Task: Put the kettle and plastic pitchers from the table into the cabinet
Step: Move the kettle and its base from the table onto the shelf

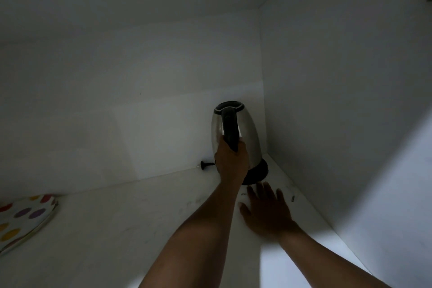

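Observation:
A steel kettle (246, 133) with a black handle and lid stands on its black base (258, 172) in the far right corner of the white cabinet shelf (140, 217). My left hand (231, 161) is closed around the lower part of the kettle's handle. Just in front of the base, my right hand (266, 210) lies flat on the shelf with its fingers spread, holding nothing. The kettle's black plug (205, 164) lies on the shelf against the back wall, left of my left hand. No pitchers are in view.
A tray with coloured dots (23, 217) lies at the shelf's left edge. The cabinet's back wall (140, 112) and right side wall (339, 112) close in the corner. Small dark bits (292, 198) lie on the shelf near the right wall.

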Tool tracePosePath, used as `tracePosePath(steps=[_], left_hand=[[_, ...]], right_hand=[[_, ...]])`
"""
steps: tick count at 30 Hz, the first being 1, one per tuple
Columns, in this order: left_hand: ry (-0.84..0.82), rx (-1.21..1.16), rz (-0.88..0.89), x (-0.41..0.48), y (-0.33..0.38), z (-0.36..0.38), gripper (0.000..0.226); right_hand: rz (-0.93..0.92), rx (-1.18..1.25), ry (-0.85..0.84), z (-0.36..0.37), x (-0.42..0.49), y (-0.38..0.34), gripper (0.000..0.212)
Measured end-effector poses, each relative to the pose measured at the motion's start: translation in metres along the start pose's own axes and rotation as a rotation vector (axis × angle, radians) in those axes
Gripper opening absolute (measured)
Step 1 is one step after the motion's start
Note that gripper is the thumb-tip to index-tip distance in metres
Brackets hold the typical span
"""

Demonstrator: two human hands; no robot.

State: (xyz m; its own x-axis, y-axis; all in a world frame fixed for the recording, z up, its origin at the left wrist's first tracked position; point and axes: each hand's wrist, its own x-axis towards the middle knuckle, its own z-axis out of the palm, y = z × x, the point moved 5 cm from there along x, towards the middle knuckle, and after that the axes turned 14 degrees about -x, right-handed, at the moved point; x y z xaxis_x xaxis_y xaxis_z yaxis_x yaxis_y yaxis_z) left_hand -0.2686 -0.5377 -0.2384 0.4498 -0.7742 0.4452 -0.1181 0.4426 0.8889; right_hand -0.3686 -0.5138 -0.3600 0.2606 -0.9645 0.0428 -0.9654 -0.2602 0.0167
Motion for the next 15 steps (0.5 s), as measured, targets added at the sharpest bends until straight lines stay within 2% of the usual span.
tracePosePath(steps=[5, 15], left_hand=[[-0.026, -0.015, -0.025, -0.003, 0.001, 0.002, 0.038], [-0.103, -0.03, -0.022, -0.015, 0.001, 0.018, 0.052]], right_hand=[[-0.005, -0.049, -0.066, 0.001, -0.013, 0.007, 0.076], [0.015, -0.05, -0.014, -0.002, -0.014, 0.006, 0.079]])
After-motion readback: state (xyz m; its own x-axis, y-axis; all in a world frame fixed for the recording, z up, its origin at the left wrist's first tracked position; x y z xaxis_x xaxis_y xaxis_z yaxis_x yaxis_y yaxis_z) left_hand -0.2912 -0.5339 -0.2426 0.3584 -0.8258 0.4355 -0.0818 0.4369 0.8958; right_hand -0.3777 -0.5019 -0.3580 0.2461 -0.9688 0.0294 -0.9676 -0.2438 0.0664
